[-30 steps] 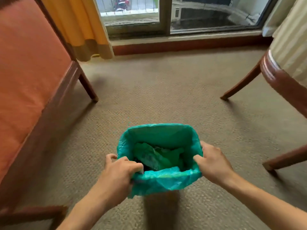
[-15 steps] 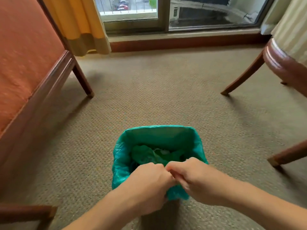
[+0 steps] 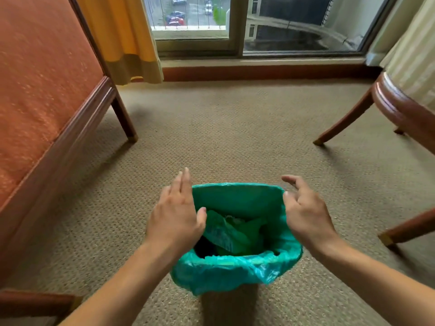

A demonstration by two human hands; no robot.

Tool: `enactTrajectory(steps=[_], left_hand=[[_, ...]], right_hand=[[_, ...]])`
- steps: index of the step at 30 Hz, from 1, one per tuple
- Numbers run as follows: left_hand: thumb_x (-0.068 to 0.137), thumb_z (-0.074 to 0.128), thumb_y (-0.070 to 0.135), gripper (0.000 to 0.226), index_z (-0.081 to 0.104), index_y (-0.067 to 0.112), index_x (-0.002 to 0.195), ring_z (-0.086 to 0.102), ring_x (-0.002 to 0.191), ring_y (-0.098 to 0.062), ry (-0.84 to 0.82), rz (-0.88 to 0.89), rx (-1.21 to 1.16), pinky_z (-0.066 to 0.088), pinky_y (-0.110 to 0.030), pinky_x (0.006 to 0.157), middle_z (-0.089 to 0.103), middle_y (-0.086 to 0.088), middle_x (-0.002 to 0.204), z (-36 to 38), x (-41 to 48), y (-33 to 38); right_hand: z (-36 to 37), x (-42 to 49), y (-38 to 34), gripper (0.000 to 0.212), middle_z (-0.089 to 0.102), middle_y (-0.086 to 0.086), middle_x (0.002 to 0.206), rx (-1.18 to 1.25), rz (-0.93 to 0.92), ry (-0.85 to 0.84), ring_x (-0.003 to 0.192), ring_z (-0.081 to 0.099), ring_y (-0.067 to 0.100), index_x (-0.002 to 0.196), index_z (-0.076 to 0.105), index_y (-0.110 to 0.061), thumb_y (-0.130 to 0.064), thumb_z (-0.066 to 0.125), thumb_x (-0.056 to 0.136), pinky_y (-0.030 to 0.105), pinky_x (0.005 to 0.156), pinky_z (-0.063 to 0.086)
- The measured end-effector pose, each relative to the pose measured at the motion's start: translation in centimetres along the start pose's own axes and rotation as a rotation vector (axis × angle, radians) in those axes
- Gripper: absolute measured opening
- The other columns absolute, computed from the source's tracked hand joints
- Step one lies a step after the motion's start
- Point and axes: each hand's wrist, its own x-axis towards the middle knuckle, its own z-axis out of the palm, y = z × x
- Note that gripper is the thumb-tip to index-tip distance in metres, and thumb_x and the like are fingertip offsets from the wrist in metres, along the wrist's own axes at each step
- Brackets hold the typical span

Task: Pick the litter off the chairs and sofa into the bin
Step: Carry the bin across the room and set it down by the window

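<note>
Bin [image 3: 237,274], fitted with a teal plastic liner [image 3: 235,201] folded over its rim, is set on the carpet [image 3: 223,128] directly between and below both hands. Left hand [image 3: 175,216]: held flat over the bin's left edge, fingers [image 3: 182,187] straight and pressed together, thumb apart and overlapping the opening; nothing is gripped. Right hand [image 3: 306,214]: held over the bin's right edge, fingers [image 3: 292,181] loosely curled and slightly spread, empty; whether the thumb touches the liner rim cannot be told. Litter [image 3: 231,231]: crumpled green plastic, with a small pale scrap on top, is seen inside the bin, below and between the fingertips. Sofa [image 3: 42,90]: orange upholstery on a dark wooden frame, well apart to the left of the left fingers. Chair [image 3: 400,109]: striped pale cushion on curved wooden legs, well apart to the right of the right fingers. Yellow curtain [image 3: 122,36] and window [image 3: 259,24]: far beyond the fingertips.
</note>
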Motion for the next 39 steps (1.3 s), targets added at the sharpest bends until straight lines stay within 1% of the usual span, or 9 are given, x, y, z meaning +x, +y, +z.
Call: enactTrajectory(steps=[4, 9, 12, 14, 17, 20, 23, 26, 39], left_hand=[[0.09, 0.047, 0.012, 0.079, 0.005, 0.015, 0.156, 0.048, 0.124, -0.027, -0.112, -0.048, -0.115, 0.042, -0.041, 0.103, 0.029, -0.007, 0.155, 2.5, 1.6, -0.6], [0.082, 0.041, -0.008, 0.075, 0.027, 0.017, 0.152, 0.042, 0.131, -0.021, -0.017, 0.003, -0.353, 0.033, -0.037, 0.111, 0.042, -0.004, 0.147, 3.2, 1.7, -1.5], [0.082, 0.04, -0.011, 0.078, 0.028, 0.019, 0.152, 0.045, 0.125, -0.019, 0.023, 0.044, -0.348, 0.036, -0.036, 0.108, 0.043, 0.001, 0.145, 3.0, 1.3, -1.5], [0.081, 0.04, -0.011, 0.08, 0.028, 0.022, 0.152, 0.046, 0.125, -0.018, 0.035, 0.086, -0.325, 0.039, -0.036, 0.107, 0.041, 0.004, 0.147, 2.9, 1.0, -1.6], [0.079, 0.042, -0.012, 0.082, 0.028, 0.022, 0.152, 0.049, 0.121, -0.019, 0.059, 0.13, -0.268, 0.043, -0.037, 0.104, 0.042, 0.005, 0.144, 2.7, 1.2, -2.3], [0.081, 0.043, -0.008, 0.075, 0.035, 0.022, 0.149, 0.051, 0.115, -0.024, 0.069, 0.095, -0.178, 0.046, -0.04, 0.098, 0.045, 0.004, 0.139, 2.4, 1.7, -3.4], [0.083, 0.047, 0.001, 0.066, 0.041, 0.021, 0.145, 0.044, 0.123, -0.026, 0.093, 0.033, -0.075, 0.04, -0.042, 0.105, 0.046, 0.002, 0.142, 1.9, 1.8, -5.1], [0.082, 0.049, 0.017, 0.064, 0.04, 0.02, 0.145, 0.025, 0.144, -0.026, 0.097, 0.025, -0.043, 0.016, -0.048, 0.119, 0.036, 0.001, 0.155, 1.1, 1.3, -6.1], [0.086, 0.03, 0.039, 0.065, 0.037, 0.017, 0.147, 0.021, 0.147, -0.028, 0.001, -0.095, 0.058, 0.008, -0.055, 0.119, 0.029, -0.002, 0.159, -2.1, -2.1, -11.4]], right_hand=[[1.1, -1.9, 1.5, 0.042, 0.054, -0.013, 0.124, -0.099, -0.108, -0.069, 0.103, 0.051, 0.002, 0.141, 0.045, -0.027, -0.014, 0.043, 0.101, 0.008, 0.087, 0.036], [1.4, -2.6, 3.0, 0.047, 0.066, 0.004, 0.066, -0.092, -0.005, -0.008, 0.051, 0.056, 0.007, 0.143, 0.04, -0.039, -0.017, 0.042, 0.102, 0.023, 0.048, 0.043], [1.2, -2.1, 2.9, 0.049, 0.074, 0.01, 0.107, -0.095, 0.044, -0.022, 0.085, 0.068, 0.018, 0.148, 0.036, -0.035, -0.019, 0.043, 0.102, 0.031, 0.08, 0.052], [1.2, -1.9, 2.7, 0.047, 0.06, 0.002, 0.136, -0.066, 0.055, -0.047, 0.112, 0.057, 0.009, 0.147, 0.041, -0.027, -0.017, 0.044, 0.102, 0.022, 0.101, 0.04], [1.6, -2.7, 2.5, 0.047, 0.062, 0.016, 0.13, -0.051, 0.05, -0.056, 0.114, 0.062, 0.023, 0.148, 0.039, -0.026, -0.019, 0.045, 0.102, 0.038, 0.1, 0.048], [2.9, -3.7, 1.6, 0.048, 0.064, 0.025, 0.116, -0.029, 0.045, -0.062, 0.102, 0.064, 0.035, 0.148, 0.037, -0.031, -0.021, 0.045, 0.102, 0.053, 0.084, 0.053], [5.5, -4.3, 0.3, 0.048, 0.072, 0.018, 0.081, -0.017, 0.015, -0.058, 0.06, 0.063, 0.012, 0.148, 0.037, -0.029, -0.02, 0.045, 0.102, 0.033, 0.055, 0.051], [9.0, -5.2, -2.1, 0.048, 0.049, 0.002, 0.048, -0.017, -0.043, -0.064, 0.04, 0.041, 0.006, 0.148, 0.037, -0.028, -0.018, 0.045, 0.101, 0.024, 0.041, 0.029], [22.7, -7.1, -11.8, 0.077, 0.075, 0.009, 0.089, -0.061, -0.295, -0.259, 0.078, 0.069, 0.024, 0.155, 0.021, -0.015, -0.027, 0.061, 0.09, 0.03, 0.067, 0.052]])
